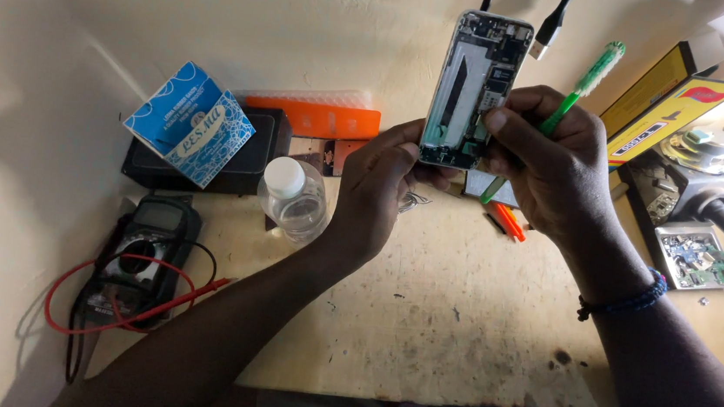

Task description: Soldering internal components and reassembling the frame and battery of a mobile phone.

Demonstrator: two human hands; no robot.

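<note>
Head view: left hand (381, 188) gripped opened phone (475, 91) by its lower edge, upright above bench centre; right hand (549, 159) pinched green brush (583, 88) against it. Phone looked light, rigid, fragile inside; best held by edges.

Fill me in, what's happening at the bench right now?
A person holds an opened smartphone upright over the workbench, its circuit board exposed. The left hand grips its lower edge; the right hand holds a green brush with the thumb on the phone's side. A multimeter with red leads, a clear bottle and a blue box sit to the left.
</note>
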